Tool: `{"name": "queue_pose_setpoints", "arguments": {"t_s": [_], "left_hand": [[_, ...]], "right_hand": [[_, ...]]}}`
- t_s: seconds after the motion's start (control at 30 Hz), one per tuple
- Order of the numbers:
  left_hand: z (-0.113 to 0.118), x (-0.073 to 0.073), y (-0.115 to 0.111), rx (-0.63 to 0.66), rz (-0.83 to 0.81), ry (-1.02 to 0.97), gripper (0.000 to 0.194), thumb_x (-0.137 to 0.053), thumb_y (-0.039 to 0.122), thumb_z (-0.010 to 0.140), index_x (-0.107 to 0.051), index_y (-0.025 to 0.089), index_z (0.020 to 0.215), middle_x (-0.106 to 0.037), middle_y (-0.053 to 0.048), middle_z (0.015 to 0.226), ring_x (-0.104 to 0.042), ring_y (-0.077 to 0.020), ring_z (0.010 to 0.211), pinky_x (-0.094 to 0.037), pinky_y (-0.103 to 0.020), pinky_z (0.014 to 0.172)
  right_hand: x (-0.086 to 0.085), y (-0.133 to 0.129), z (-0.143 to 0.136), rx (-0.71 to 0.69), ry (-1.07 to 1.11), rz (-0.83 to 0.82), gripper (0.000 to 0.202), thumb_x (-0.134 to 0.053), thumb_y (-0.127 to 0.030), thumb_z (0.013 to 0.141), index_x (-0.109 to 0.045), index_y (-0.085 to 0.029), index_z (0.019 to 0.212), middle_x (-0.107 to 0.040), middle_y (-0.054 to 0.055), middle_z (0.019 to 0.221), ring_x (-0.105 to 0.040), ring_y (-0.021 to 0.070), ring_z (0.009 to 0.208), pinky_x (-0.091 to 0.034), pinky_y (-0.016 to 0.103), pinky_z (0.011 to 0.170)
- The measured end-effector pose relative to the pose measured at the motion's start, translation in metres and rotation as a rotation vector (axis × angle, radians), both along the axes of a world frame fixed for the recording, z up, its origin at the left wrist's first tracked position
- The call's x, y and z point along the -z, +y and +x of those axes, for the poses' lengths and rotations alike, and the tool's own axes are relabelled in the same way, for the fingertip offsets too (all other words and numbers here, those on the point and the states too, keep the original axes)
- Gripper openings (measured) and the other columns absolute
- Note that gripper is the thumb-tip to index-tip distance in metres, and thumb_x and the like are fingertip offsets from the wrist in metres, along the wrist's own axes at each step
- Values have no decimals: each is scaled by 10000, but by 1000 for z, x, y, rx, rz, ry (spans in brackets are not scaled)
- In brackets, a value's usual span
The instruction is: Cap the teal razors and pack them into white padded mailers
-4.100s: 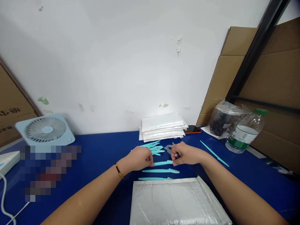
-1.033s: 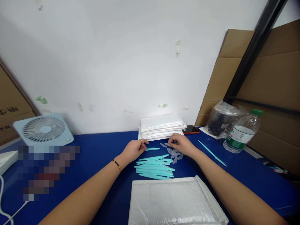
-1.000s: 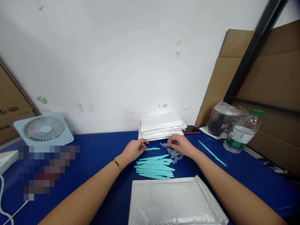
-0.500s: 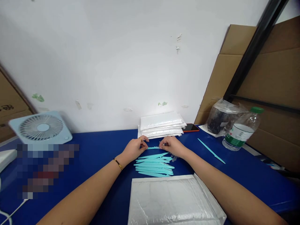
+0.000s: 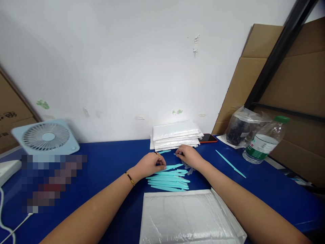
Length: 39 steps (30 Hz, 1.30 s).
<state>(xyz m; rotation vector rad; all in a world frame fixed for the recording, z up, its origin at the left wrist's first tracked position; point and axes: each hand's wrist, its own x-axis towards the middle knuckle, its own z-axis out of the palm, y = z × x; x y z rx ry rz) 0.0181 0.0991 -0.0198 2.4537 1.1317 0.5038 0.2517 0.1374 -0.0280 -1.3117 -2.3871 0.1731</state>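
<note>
My left hand (image 5: 153, 163) has thumb and finger closed on the left end of a turquoise eyebrow razor (image 5: 175, 166), the farthest one of the row. Several more razors (image 5: 167, 183) lie side by side just nearer to me. Beyond my left hand, another razor (image 5: 165, 151) rests by the stacked mailers, partly covered by the hand. My right hand (image 5: 187, 155) is closed, fingertips down at a small translucent piece (image 5: 177, 154), perhaps a blade cap. Several similar clear caps (image 5: 189, 168) lie beneath that hand.
A silvery bubble mailer (image 5: 185, 217) lies in front of me; stacked white mailers (image 5: 175, 133) stand against the wall. A phone (image 5: 208, 138), single razor (image 5: 230, 163), water bottle (image 5: 265, 140) and bagged dark object (image 5: 238, 128) are right. A blue fan (image 5: 47, 137) is left.
Both hands held one razor between them; that razor now lies farther back. My left hand has come nearer onto the row's farthest razor. My right hand has let go of the razor.
</note>
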Motion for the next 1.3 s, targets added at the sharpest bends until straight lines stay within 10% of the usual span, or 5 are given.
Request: {"name": "queue_pose_setpoints", "arguments": {"t_s": [0.3,0.53,0.7,1.07,1.3], "left_hand": [[1,4,1,-95,59,21,194,-446,251,798,-585,167,692,-630,-17,733,-530,-120,616,-354,-213,569],[-3,10,7,-217,61,-143,251,-384,324,848,-553,174,741,-557,5,668,-476,-119,593,-351,-222,570],[-6,11,11,-228,55,-174,260,-384,344,851,-537,174,727,-544,12,661,-470,-122,607,-343,-224,572],[-2,10,9,-206,87,-154,265,-381,336,863,-569,172,774,-571,3,699,-495,-123,629,-366,-227,594],[-12,11,13,-320,216,67,168,-471,264,828,-614,189,877,-603,-50,872,-541,-175,811,-396,-268,718]], "right_hand": [[3,2,5,139,9,-7,166,-546,-80,612,-612,-172,734,-640,57,755,-587,180,715,-402,246,614],[-8,-10,11,34,1040,-524,193,-643,-270,652,-500,-182,748,-602,-10,643,-628,144,623,-451,206,516],[-10,-14,9,46,1242,-622,248,-718,-246,591,-508,-173,702,-615,-12,608,-609,113,567,-432,170,466],[-6,-17,-6,-15,1081,-684,274,-735,-317,580,-553,-169,722,-648,2,647,-612,119,573,-438,197,491],[-9,-6,24,92,346,-225,188,-625,-346,690,-688,-184,762,-614,7,622,-534,115,537,-401,228,508]]}}
